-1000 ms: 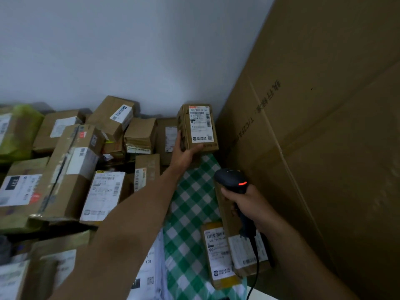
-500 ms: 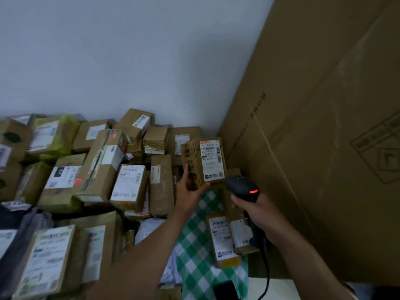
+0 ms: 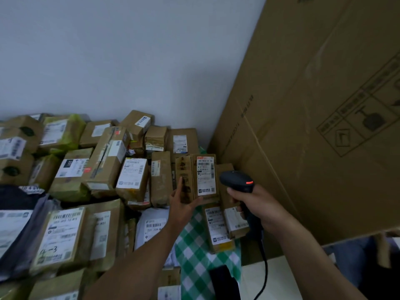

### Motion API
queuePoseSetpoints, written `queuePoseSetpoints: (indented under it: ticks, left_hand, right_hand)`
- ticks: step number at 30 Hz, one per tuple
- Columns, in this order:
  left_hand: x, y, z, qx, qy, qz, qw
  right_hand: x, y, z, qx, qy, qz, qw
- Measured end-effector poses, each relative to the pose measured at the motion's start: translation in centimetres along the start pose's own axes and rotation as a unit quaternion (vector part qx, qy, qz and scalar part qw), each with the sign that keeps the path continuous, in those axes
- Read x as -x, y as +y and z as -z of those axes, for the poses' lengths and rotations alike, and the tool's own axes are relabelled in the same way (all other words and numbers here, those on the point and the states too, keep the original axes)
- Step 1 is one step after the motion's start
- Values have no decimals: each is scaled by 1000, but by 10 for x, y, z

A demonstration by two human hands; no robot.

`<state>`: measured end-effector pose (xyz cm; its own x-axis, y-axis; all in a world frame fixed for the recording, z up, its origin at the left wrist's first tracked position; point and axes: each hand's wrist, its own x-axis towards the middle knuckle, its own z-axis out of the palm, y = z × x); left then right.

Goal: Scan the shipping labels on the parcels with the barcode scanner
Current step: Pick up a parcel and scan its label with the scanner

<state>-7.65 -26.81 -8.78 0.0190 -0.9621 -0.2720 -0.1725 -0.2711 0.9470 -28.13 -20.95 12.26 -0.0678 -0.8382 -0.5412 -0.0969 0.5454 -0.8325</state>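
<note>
My left hand [image 3: 183, 203] holds a small brown parcel [image 3: 195, 177] upright from below, thumb on its front and a finger up its left side. Its white shipping label [image 3: 206, 176] faces me. Just right of it, my right hand [image 3: 255, 205] grips the black barcode scanner [image 3: 237, 181], whose red light is on and whose head sits close beside the label. A black cable [image 3: 264, 269] hangs down from the scanner. Two more labelled parcels [image 3: 225, 226] lie on a green checked cloth [image 3: 194, 256] under my hands.
Many labelled brown parcels [image 3: 104, 161] are piled to the left against a white wall [image 3: 108, 61]. A huge cardboard box [image 3: 324, 126] stands close on the right. A dark object [image 3: 224, 282] lies on the cloth near the bottom edge.
The held parcel has come down and closer to me, nearer the scanner. My view has tilted down and left, showing more of the pile. The scanner hand has barely shifted.
</note>
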Motion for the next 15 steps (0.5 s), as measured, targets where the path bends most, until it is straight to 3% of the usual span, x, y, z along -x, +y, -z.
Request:
queuePoseSetpoints:
  ticks: [11,15]
  left_hand:
    - [-6,-25,6,30,-5,-2,1000]
    - [12,8,0,89,-31,6,996]
  right_hand:
    - [6,2,-4,-15,-10,-20,1000]
    - [2,7,0,-17,4,-22,1000]
